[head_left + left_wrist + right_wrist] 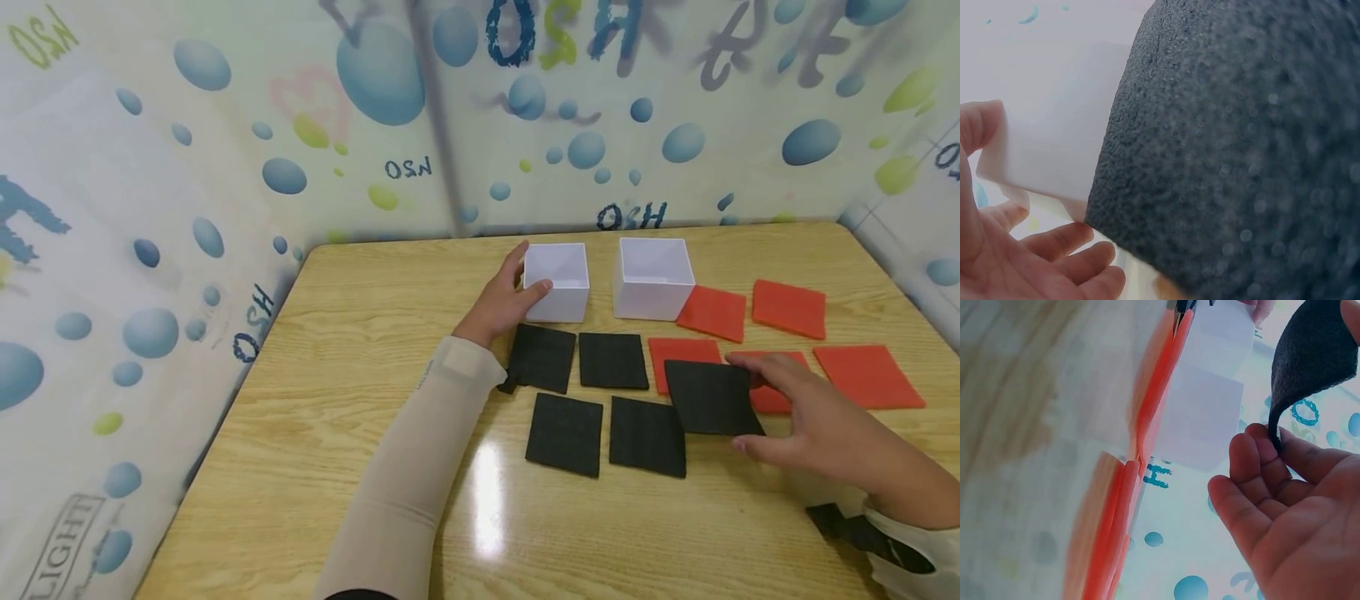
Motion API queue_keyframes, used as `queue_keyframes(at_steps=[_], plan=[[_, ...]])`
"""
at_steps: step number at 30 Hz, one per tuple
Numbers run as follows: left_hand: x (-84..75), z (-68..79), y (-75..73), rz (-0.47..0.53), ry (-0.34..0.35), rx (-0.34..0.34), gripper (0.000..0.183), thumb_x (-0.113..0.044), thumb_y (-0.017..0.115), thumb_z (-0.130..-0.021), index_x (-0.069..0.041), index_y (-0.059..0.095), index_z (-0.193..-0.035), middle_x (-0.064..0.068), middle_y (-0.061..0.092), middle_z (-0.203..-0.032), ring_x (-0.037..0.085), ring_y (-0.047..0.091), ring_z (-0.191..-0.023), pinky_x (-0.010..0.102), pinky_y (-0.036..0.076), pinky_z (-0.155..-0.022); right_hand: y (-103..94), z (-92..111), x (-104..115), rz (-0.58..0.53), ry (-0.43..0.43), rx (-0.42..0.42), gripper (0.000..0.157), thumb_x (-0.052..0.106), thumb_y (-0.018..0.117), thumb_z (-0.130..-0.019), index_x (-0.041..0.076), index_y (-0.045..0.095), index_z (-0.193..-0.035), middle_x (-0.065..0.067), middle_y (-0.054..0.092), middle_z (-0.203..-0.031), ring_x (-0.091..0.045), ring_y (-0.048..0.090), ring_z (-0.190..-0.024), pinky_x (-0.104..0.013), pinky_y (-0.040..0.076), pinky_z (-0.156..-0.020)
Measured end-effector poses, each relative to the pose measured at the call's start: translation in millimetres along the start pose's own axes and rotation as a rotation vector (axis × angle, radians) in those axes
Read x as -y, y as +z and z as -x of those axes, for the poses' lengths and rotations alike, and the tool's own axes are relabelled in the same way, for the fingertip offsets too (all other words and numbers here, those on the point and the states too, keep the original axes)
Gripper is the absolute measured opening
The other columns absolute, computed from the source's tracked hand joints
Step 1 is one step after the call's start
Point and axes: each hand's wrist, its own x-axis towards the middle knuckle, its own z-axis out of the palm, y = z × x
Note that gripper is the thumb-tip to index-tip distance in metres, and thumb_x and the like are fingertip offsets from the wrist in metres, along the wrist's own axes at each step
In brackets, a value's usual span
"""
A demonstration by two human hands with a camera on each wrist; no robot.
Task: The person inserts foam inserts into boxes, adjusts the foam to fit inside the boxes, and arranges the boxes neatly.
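My left hand (495, 302) holds the left white box (557, 305), thumb on its front and fingers along its left side. In the left wrist view, thumb and fingers of the left hand (1022, 256) lie on opposite sides of the white box (1054, 137), while a black foam square (1241, 144) fills the right. My right hand (832, 425) pinches a raised black foam square (711, 398) by its right edge. It overlaps a red square and a black one in the head view. The right wrist view shows this foam square (1313, 362) bending in the right hand (1304, 512).
A second white box (652, 300) stands right of the first. Several black squares (564, 435) lie flat in front of the boxes. Several red squares (868, 377) are spread at the right of the wooden table (337, 400). A patterned wall (495, 142) rises behind.
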Motion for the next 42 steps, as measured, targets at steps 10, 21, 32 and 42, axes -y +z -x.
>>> queue_keyframes(at_steps=[10,21,32,42], plan=[[0.8,-1.0,0.9,0.005,0.013,-0.001,0.084,-0.040,0.066,-0.105,-0.036,0.013,-0.170,0.008,0.030,-0.173,0.030,0.029,-0.160,0.050,0.032,-0.126,-0.3,-6,5,0.063,-0.055,-0.050,0.100,0.030,0.098,-0.074,0.002,0.046,-0.154,-0.017,0.056,-0.138,-0.034,0.058,-0.111,-0.048,0.057,-0.081],[0.6,-0.8,-0.5,0.008,0.013,0.001,0.083,-0.040,0.065,-0.105,-0.035,0.013,-0.170,0.008,0.031,-0.173,0.029,0.031,-0.159,0.051,0.034,-0.125,-16.0,-29,23,0.043,-0.140,-0.099,0.095,0.027,0.099,-0.072,0.006,0.051,-0.151,-0.006,0.062,-0.126,-0.024,0.057,-0.111,-0.009,0.042,-0.089],[1.9,-1.3,2.0,0.014,0.026,-0.005,0.084,-0.040,0.066,-0.105,-0.036,0.014,-0.170,0.008,0.031,-0.173,0.029,0.030,-0.159,0.051,0.033,-0.125,-25.5,-61,54,-0.032,-0.113,-0.053,0.092,0.026,0.095,-0.079,0.006,0.047,-0.156,-0.011,0.057,-0.141,-0.033,0.060,-0.123,-0.055,0.050,-0.101],[2.5,-2.3,0.7,0.013,0.047,-0.004,0.085,-0.039,0.066,-0.105,-0.032,0.013,-0.170,0.008,0.033,-0.172,0.029,0.035,-0.156,0.051,0.036,-0.124,-27.5,-98,70,-0.095,-0.071,-0.020,0.089,0.024,0.091,-0.084,0.001,0.044,-0.156,-0.017,0.053,-0.139,-0.038,0.052,-0.124,-0.067,0.043,-0.110]])
